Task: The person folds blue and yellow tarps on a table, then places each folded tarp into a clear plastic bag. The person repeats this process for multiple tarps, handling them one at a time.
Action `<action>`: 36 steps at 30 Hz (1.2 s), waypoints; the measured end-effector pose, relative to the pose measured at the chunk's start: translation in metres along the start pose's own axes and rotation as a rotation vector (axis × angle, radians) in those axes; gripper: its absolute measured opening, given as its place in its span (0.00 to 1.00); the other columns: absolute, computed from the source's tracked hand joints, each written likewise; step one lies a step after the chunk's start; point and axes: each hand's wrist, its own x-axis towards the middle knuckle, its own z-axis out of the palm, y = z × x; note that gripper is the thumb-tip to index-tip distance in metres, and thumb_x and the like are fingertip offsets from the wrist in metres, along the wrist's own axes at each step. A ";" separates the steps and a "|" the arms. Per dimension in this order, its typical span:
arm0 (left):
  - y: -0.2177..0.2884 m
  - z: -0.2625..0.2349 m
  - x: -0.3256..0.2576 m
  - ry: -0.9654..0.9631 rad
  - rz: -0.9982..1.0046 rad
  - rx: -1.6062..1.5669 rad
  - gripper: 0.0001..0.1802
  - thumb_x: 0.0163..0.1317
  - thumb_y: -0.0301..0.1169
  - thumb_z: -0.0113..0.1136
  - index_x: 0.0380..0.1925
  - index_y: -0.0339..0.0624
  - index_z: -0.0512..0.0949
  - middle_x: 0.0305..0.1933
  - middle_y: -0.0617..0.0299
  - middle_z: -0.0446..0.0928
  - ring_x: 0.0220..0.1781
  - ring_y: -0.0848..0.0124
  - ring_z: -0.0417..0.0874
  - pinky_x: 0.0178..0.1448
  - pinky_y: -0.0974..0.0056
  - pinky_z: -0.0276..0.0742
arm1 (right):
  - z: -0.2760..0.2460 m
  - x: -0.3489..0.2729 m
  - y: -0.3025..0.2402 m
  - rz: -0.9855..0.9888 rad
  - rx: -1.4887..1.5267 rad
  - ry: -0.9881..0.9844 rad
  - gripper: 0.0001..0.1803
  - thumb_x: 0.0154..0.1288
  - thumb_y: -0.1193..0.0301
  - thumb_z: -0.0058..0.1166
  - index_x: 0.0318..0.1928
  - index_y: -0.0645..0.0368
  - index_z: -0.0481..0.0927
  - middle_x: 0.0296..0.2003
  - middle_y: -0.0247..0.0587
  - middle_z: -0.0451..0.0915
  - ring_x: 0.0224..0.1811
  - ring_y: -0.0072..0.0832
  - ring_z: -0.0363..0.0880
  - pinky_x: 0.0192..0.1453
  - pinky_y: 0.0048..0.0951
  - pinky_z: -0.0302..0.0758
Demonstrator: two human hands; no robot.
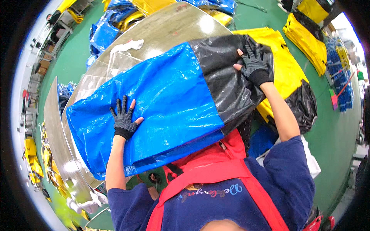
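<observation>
A large bag of shiny woven plastic (pixel 165 96), blue with a black end section (pixel 225 77), lies flat across the table in front of me. My left hand (pixel 125 120), in a dark dotted glove with bare thumb and forefinger tips, rests open on the blue part with its fingers spread. On the wrinkled black end, my right hand (pixel 252 65) lies open in a matching glove, its fingers apart. The near blue edge shows a folded layer underneath. Neither hand grips anything.
Yellow and black bags (pixel 287 61) lie at the right side beneath the black end. A clear plastic sheet (pixel 111 65) and crumpled white scrap (pixel 129 46) are on the table (pixel 173 25). Blue bags (pixel 106 32) are heaped beyond it. More yellow bags (pixel 306 42) stand on the green floor.
</observation>
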 end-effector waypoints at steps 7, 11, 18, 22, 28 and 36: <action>0.004 -0.024 0.013 0.012 0.147 -0.032 0.38 0.53 0.56 0.59 0.61 0.48 0.68 0.65 0.47 0.64 0.66 0.48 0.62 0.69 0.49 0.57 | 0.004 -0.160 -0.055 -0.547 0.043 0.181 0.22 0.55 0.60 0.54 0.53 0.41 0.77 0.54 0.36 0.75 0.63 0.38 0.67 0.69 0.64 0.49; 0.095 -0.114 0.093 0.200 0.640 -0.239 0.37 0.54 0.60 0.55 0.59 0.51 0.71 0.60 0.48 0.70 0.63 0.49 0.66 0.68 0.48 0.59 | -0.005 -0.166 -0.041 -0.628 0.166 0.286 0.12 0.56 0.62 0.53 0.41 0.43 0.83 0.41 0.33 0.82 0.54 0.35 0.75 0.68 0.60 0.56; 0.217 -0.009 0.173 0.319 1.036 -0.442 0.29 0.67 0.50 0.44 0.66 0.54 0.61 0.68 0.51 0.62 0.71 0.52 0.59 0.74 0.46 0.46 | -0.100 -0.015 -0.076 -0.499 0.073 0.266 0.14 0.61 0.58 0.50 0.34 0.52 0.83 0.34 0.48 0.81 0.39 0.46 0.79 0.50 0.47 0.73; 0.167 0.009 0.121 -0.314 0.676 -1.435 0.31 0.68 0.48 0.45 0.66 0.46 0.60 0.68 0.52 0.61 0.70 0.56 0.60 0.74 0.52 0.48 | 0.001 0.120 -0.064 -0.459 -0.020 -0.377 0.26 0.65 0.44 0.39 0.42 0.48 0.83 0.44 0.48 0.81 0.45 0.45 0.79 0.52 0.41 0.72; -0.049 -0.016 -0.064 -0.267 0.539 -0.358 0.27 0.63 0.36 0.48 0.64 0.52 0.64 0.68 0.51 0.62 0.71 0.53 0.59 0.73 0.51 0.52 | 0.052 0.138 -0.038 -0.435 0.152 -0.489 0.23 0.65 0.51 0.45 0.40 0.58 0.82 0.40 0.51 0.81 0.45 0.47 0.78 0.52 0.39 0.71; -0.141 -0.045 -0.300 -0.230 -0.274 -0.238 0.31 0.68 0.44 0.47 0.68 0.46 0.57 0.68 0.52 0.62 0.69 0.55 0.63 0.70 0.54 0.59 | 0.057 0.139 -0.048 -0.494 0.208 -0.384 0.25 0.65 0.50 0.44 0.37 0.60 0.81 0.36 0.53 0.81 0.43 0.50 0.77 0.48 0.42 0.71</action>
